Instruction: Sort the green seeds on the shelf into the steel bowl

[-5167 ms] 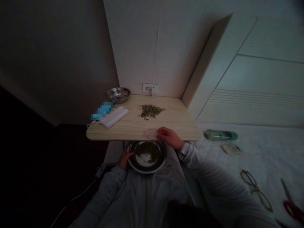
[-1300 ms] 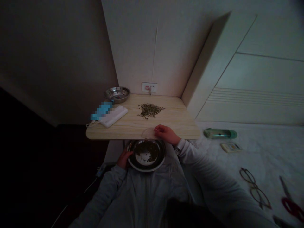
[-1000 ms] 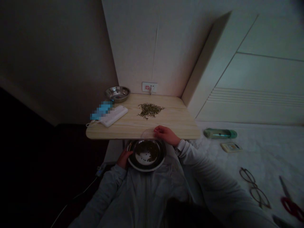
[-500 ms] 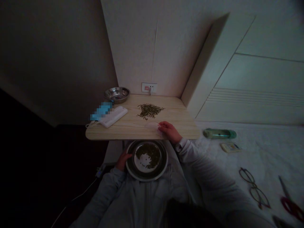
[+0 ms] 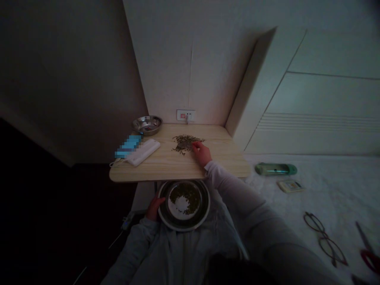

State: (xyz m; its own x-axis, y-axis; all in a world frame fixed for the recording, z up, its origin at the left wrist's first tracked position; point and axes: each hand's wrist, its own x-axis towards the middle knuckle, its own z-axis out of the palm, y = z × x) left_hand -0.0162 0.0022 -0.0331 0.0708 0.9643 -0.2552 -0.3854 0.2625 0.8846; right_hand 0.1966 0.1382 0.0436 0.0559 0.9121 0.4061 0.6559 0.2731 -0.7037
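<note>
On my lap rests a metal basin (image 5: 206,213) with a smaller round dish inside it; small dark green beans or seeds lie in a crescent over the dish's pale bottom (image 5: 181,204). My left hand (image 5: 154,207) grips the basin's left rim, thumb over the edge. Above, my right hand (image 5: 202,152) is closed at the right side of a loose heap of the same seeds (image 5: 182,138) on the small wooden table (image 5: 160,170). Its fingers pinch a thin translucent piece (image 5: 184,146), faint against the heap; its exact kind is unclear.
A steel bowl (image 5: 147,125) stands at the table's back left. In front of it are a white power bank or strip (image 5: 145,152) and a blurred blue phone-like object (image 5: 128,146). On the bed to the right lie a green bottle (image 5: 276,169), glasses (image 5: 323,237) and red-handled scissors (image 5: 371,259).
My right hand has moved from the table's front edge forward and left to the seed heap, carrying the translucent piece. My left hand stays on the basin. The view has shifted slightly.
</note>
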